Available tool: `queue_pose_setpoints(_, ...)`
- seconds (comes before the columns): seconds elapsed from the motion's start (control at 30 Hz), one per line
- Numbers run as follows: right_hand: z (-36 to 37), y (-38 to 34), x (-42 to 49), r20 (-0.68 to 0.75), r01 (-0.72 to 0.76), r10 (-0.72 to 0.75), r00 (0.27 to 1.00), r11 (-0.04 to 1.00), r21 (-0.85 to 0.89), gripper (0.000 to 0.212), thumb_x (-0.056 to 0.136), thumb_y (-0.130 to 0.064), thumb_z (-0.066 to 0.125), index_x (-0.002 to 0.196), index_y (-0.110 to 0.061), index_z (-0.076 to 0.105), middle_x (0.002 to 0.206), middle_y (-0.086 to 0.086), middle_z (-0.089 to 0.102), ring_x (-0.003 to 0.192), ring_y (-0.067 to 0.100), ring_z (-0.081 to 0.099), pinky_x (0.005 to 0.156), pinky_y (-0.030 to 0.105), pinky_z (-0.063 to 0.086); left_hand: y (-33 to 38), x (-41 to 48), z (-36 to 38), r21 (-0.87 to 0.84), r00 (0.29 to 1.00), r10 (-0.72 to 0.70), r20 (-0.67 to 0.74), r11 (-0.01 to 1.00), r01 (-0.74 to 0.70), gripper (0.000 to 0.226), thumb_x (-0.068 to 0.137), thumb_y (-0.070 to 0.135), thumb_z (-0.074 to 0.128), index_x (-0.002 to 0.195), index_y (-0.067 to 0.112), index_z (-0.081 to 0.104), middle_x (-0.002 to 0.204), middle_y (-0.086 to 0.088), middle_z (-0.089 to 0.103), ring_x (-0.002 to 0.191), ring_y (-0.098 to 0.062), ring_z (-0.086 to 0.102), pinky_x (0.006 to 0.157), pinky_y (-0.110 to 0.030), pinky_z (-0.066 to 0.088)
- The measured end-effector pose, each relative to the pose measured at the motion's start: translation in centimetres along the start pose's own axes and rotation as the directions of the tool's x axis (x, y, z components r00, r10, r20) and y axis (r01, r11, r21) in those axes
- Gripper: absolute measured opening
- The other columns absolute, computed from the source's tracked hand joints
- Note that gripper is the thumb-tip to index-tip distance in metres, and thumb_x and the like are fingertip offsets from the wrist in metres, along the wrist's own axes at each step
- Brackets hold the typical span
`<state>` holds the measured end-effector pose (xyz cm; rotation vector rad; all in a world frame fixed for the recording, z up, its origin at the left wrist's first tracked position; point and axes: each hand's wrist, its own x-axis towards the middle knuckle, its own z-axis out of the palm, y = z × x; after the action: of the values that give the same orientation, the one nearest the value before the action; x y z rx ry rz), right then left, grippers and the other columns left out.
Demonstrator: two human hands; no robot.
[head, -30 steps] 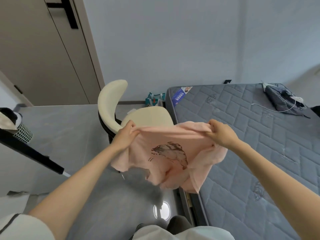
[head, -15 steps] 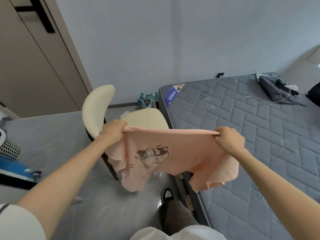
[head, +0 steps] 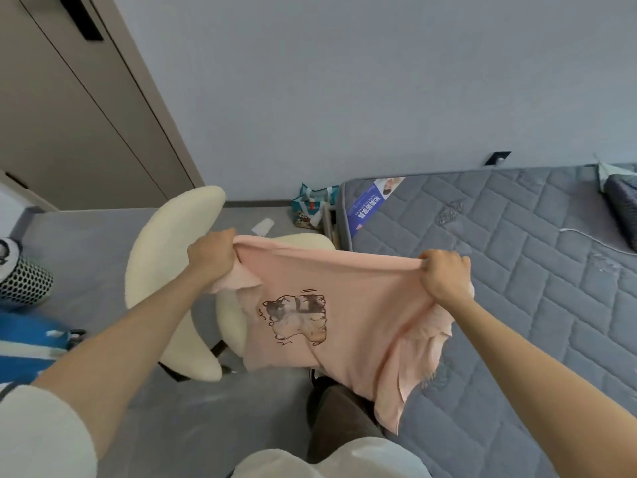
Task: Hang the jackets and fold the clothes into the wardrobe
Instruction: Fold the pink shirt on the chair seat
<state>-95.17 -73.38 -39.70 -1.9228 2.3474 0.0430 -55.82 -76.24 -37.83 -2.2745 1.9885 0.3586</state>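
Observation:
A pink T-shirt with a brown animal print hangs stretched in the air between my two hands. My left hand is closed on its left top corner, above the cream chair. My right hand grips the right top corner, over the near edge of the mattress. The top edge runs taut between the hands and the lower part droops toward the floor and the mattress side. The wardrobe door with a black handle stands at the far left.
A cream chair stands under my left arm. A grey quilted mattress fills the right, with dark cloth and a white cable at its far end. A printed bag sits by the wall; a perforated bin and a blue object at left.
The shirt went from bunched to pulled taut between my hands. The view has swung so the chair, mattress and shirt sit further right and the blue object came into sight.

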Motion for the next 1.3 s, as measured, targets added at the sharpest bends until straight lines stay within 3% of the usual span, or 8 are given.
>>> queue_pose_setpoints(0.2,-0.3,-0.4,11.8,-0.003,0.05,-0.05,0.999,0.998,-0.03,0.035,0.084,0.0,0.041,0.099,-0.02,0.065,0.101,0.01,0.064,0.101,0.032,0.049,0.079,0.034,0.023,2.8,8.2,-2.2,-0.04,0.977,-0.046,-0.209,0.998,0.038,0.022,0.084,-0.001,0.037,0.094,0.01,0.053,0.083,-0.013,0.058,0.071,-0.029,0.047,0.056,-0.033,0.027)
queue_pose_setpoints(0.37,2.3,-1.9,18.2,0.112,0.02,-0.019,0.993,1.0,-0.002,0.045,0.084,-0.003,0.046,0.125,-0.021,0.056,0.12,0.013,0.052,0.116,0.034,0.039,0.092,0.037,0.02,3.8,14.6,-1.4,-0.118,0.96,0.024,-0.278,0.991,-0.06,0.018,0.085,0.004,0.047,0.095,0.014,0.059,0.084,-0.009,0.062,0.077,-0.032,0.054,0.062,-0.036,0.038)
queue_pose_setpoints(0.53,7.6,-5.9,18.1,0.324,0.113,-0.116,0.939,0.993,0.028,0.045,0.088,-0.016,0.05,0.131,-0.029,0.05,0.137,0.004,0.045,0.125,0.028,0.034,0.102,0.039,0.021,4.0,16.2,4.8,-0.192,0.986,0.11,-0.123,0.972,-0.133,0.034,0.082,-0.003,0.058,0.109,0.017,0.063,0.107,-0.007,0.062,0.098,-0.03,0.056,0.078,-0.037,0.037)
queue_pose_setpoints(0.77,15.4,-10.7,14.3,0.524,0.097,-0.144,0.839,0.988,0.116,0.034,0.091,-0.028,0.051,0.124,-0.035,0.053,0.135,-0.001,0.046,0.124,0.026,0.036,0.103,0.043,0.023,4.2,12.2,15.3,-0.595,0.941,0.237,0.243,0.802,-0.048,0.033,0.082,0.006,0.066,0.11,0.023,0.06,0.093,0.003,0.055,0.08,-0.015,0.055,0.074,-0.029,0.046)
queue_pose_setpoints(0.87,18.0,-12.4,13.7,0.581,-0.009,-0.092,0.809,0.985,0.17,0.029,0.092,-0.028,0.05,0.119,-0.036,0.057,0.132,-0.001,0.049,0.122,0.025,0.039,0.1,0.039,0.024,3.6,10.7,18.6,-0.646,0.848,0.338,0.408,0.763,0.006,0.037,0.087,0.023,0.065,0.122,0.029,0.055,0.103,0.007,0.056,0.082,-0.009,0.06,0.079,-0.029,0.051)
queue_pose_setpoints(1.0,21.1,-15.2,13.7,0.651,-0.272,0.01,0.759,0.913,0.303,0.025,0.093,-0.028,0.05,0.114,-0.032,0.062,0.125,-0.005,0.058,0.12,0.023,0.046,0.102,0.039,0.032,1.1,11.5,21.3,-0.656,0.905,0.177,0.387,0.743,0.135,0.029,0.096,0.026,0.051,0.126,0.028,0.052,0.114,0.009,0.053,0.087,-0.005,0.057,0.076,-0.019,0.045)
queue_pose_setpoints(1.17,25.5,-18.3,15.0,0.722,-0.595,0.107,0.684,0.655,0.466,0.037,0.092,-0.024,0.057,0.128,-0.014,0.054,0.112,0.001,0.058,0.099,0.019,0.052,0.084,0.031,0.041,-1.4,15.6,24.6,-0.734,0.912,-0.132,0.389,0.554,0.393,0.02,0.094,0.015,0.052,0.115,0.014,0.052,0.107,0.001,0.054,0.094,-0.012,0.053,0.081,-0.023,0.041)
queue_pose_setpoints(1.3,28.9,-19.3,16.8,0.791,-0.752,0.151,0.593,0.456,0.477,0.046,0.091,-0.026,0.061,0.133,-0.009,0.049,0.121,0.009,0.056,0.099,0.022,0.052,0.094,0.039,0.047,-1.7,19.9,27.4,-0.758,0.856,-0.223,0.467,0.396,0.517,0.029,0.091,0.022,0.056,0.115,0.005,0.054,0.11,-0.011,0.062,0.101,-0.026,0.06,0.087,-0.037,0.047)
